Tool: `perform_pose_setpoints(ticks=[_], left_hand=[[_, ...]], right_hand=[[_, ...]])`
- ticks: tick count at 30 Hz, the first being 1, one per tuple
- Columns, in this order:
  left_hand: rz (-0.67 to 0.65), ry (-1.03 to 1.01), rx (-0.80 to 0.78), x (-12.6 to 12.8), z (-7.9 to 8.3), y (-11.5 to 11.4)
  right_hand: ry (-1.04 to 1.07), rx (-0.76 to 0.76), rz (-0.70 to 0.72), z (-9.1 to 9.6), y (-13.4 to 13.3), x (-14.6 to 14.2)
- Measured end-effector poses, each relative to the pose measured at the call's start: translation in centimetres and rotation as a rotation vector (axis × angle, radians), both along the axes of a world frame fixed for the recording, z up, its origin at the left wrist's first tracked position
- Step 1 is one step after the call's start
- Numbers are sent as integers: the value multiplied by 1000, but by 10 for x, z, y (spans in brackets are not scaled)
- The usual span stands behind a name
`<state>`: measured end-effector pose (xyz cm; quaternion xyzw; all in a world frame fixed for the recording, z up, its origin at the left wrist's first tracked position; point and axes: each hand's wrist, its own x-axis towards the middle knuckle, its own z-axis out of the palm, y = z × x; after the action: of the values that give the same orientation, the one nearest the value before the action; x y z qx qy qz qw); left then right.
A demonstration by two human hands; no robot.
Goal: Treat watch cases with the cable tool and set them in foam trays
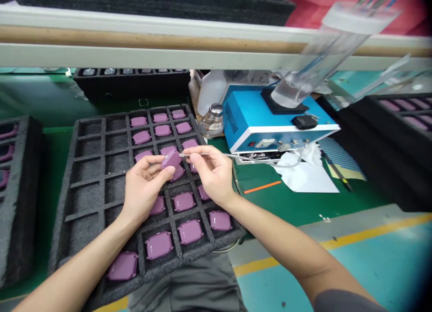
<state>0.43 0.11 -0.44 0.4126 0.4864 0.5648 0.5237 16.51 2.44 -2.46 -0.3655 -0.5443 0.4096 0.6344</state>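
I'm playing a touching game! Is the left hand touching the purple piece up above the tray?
Touching. The head view shows the left hand pinching the purple piece at its edges, thumb in front.

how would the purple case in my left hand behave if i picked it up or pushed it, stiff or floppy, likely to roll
The purple case is probably stiff: its outline looks undistorted in the left hand. It's likely light, since fingers and thumb alone support it. Its broad, flattish shape suggests sliding rather than rolling.

Purple case [171, 160], raised (and tilted).
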Motion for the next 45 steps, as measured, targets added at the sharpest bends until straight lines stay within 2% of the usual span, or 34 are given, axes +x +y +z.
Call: perform_pose_setpoints(ticks=[10, 45], left_hand=[[23, 7, -13, 1, 3, 0], [-17, 3, -11, 0, -2, -2]], right_hand=[[-5, 4, 7, 1, 1, 1], [-41, -15, -15, 2, -4, 2]])
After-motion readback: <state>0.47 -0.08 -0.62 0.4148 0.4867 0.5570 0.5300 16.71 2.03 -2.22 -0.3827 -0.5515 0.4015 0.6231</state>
